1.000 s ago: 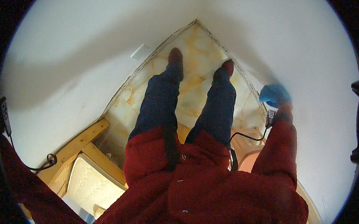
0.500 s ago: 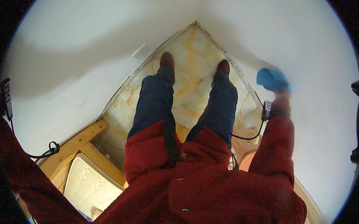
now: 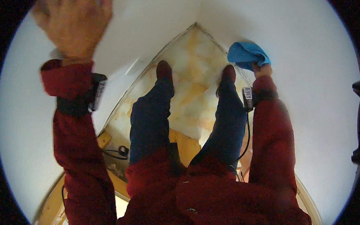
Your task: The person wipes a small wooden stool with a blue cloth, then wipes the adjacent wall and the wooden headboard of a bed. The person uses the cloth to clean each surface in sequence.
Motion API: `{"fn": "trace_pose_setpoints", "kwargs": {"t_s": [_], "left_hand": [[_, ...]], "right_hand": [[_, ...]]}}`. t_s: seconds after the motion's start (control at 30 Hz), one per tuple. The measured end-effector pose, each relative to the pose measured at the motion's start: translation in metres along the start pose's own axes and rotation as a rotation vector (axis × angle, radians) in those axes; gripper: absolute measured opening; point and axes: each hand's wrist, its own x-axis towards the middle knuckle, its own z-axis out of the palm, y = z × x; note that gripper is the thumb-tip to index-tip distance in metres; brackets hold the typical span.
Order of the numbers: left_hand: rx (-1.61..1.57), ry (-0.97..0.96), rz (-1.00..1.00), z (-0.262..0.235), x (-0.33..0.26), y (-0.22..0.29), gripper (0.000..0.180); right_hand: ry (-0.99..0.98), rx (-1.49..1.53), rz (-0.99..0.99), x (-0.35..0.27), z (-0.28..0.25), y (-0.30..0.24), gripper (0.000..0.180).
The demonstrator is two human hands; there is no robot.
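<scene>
The left hand (image 3: 76,27), at ten o'clock, had its grip spread; the right hand's (image 3: 264,70) grip, near two o'clock, pinched a folded, matte blue cloth (image 3: 247,53).

We see 1 bright blue, rounded fabric cloth (image 3: 245,52), bunched and creased, its lower right edge gathered in our right hand (image 3: 264,70). Its broad side spreads leftward before the white wall (image 3: 316,57); we cannot tell whether they touch.

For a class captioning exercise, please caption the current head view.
Above a marbled floor, the right hand grips a blue cloth; the open left hand is at upper left.
</scene>
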Motion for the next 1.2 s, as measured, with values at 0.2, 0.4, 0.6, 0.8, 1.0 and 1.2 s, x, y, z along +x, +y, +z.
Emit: {"fn": "trace_pose_setpoints", "kwargs": {"t_s": [0.2, 0.4, 0.6, 0.8, 1.0, 1.2], "left_hand": [[-0.639, -0.225, -0.205, -0.077, -0.015, 0.109, 0.065], [-0.758, -0.215, -0.462, -0.14, -0.01, 0.145, 0.028], [-0.91, -0.198, -0.442, -0.181, 0.004, 0.16, 0.024], [-1.033, -0.238, -0.296, -0.213, 0.002, 0.161, 0.022], [-1.146, -0.215, -0.279, -0.235, -0.007, 0.153, 0.03], [-1.244, -0.171, -0.296, -0.251, -0.025, 0.126, 0.031]], "right_hand": [[0.014, 0.04, -0.166, 0.0, 0.019, -0.015, 0.058], [-0.116, 0.612, -0.197, 0.002, 0.027, -0.017, 0.064], [-0.089, 0.935, -0.193, 0.002, 0.064, -0.041, 0.047], [0.017, 0.701, -0.421, 0.015, 0.095, -0.079, 0.019], [-0.088, 1.02, -0.169, 0.021, 0.137, -0.109, 0.012], [-0.179, 0.274, -0.178, -0.03, 0.109, -0.132, 0.029]]}}
